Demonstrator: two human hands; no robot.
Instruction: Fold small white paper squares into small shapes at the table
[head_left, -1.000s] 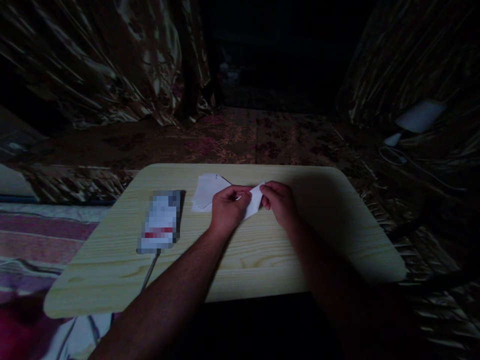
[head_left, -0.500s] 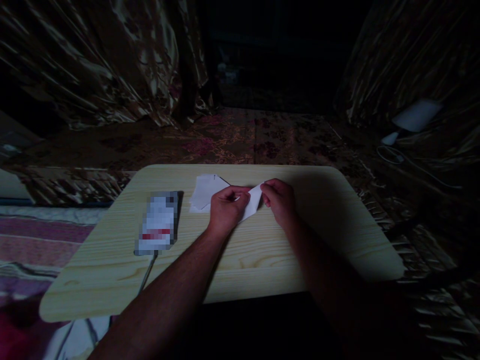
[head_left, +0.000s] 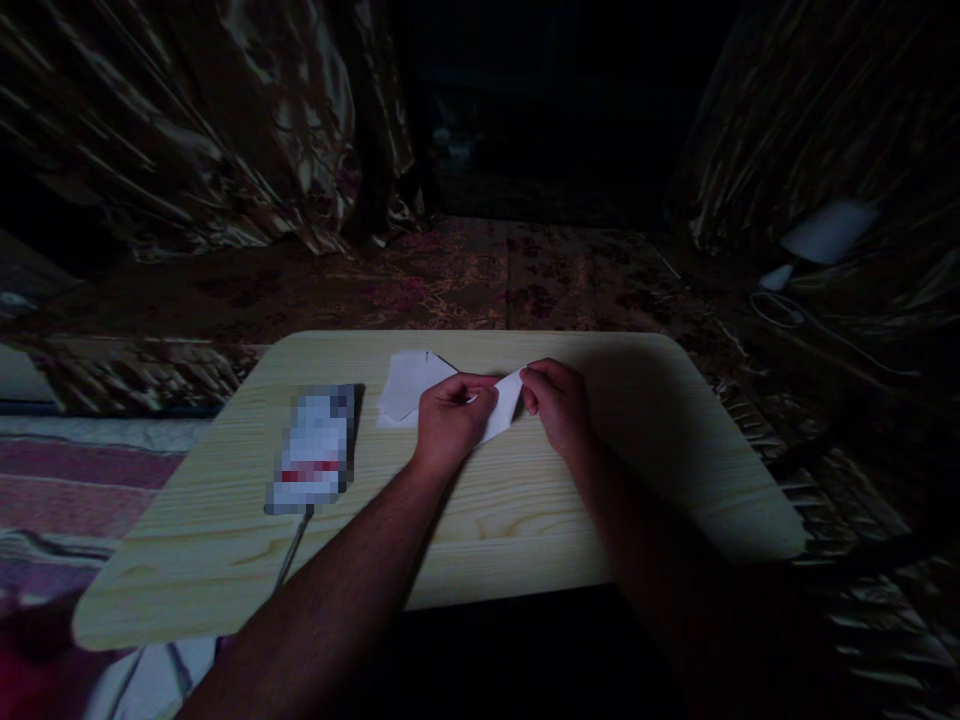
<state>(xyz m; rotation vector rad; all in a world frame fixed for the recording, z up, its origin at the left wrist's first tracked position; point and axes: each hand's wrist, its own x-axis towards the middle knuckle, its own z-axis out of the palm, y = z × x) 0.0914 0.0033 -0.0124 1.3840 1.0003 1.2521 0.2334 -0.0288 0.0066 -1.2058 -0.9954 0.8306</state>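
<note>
A small white piece of paper is held between my two hands above the wooden table. My left hand pinches its left side between thumb and fingers, covering part of it. At the paper's upper right corner, the fingertips of my right hand are closed on it. The paper slants up to the right; whether it is folded is hard to make out. Behind my left hand lies a loose stack of white paper sheets, partly hidden by that hand.
A blurred-out phone-like device with a cable lies on the table's left side. Beyond the far edge is a patterned cloth surface. A white lamp stands at the right, and striped bedding is at the left.
The view has shifted very slightly. Both hands keep their hold on the paper, in almost the same pose.
</note>
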